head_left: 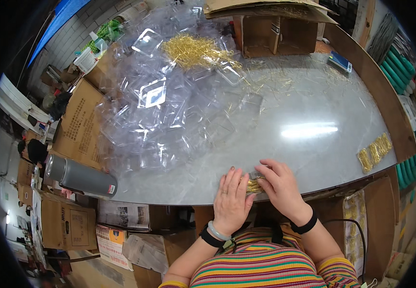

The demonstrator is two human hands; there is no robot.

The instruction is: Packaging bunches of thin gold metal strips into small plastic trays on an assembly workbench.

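At the near edge of the table, my two hands close in on a small clear plastic box (253, 186) filled with thin gold-coloured wire pieces. My left hand (230, 198) holds its left side, fingers pointing away from me and thumb near the front. My right hand (281, 188) has bent fingers pressed on its right and far side. The fingers partly hide the box, so whether a lid is on it cannot be seen. Far off, a loose heap of gold wire pieces (191, 49) lies on a large pile of clear plastic boxes (162, 120).
Filled packs of gold wire pieces (380, 148) lie at the table's right edge. A grey bottle (85, 177) lies at the left edge. Behind are a cardboard box (256, 36) with compartments and a blue phone-like object (340, 62). A cardboard wall (400, 110) borders the right side.
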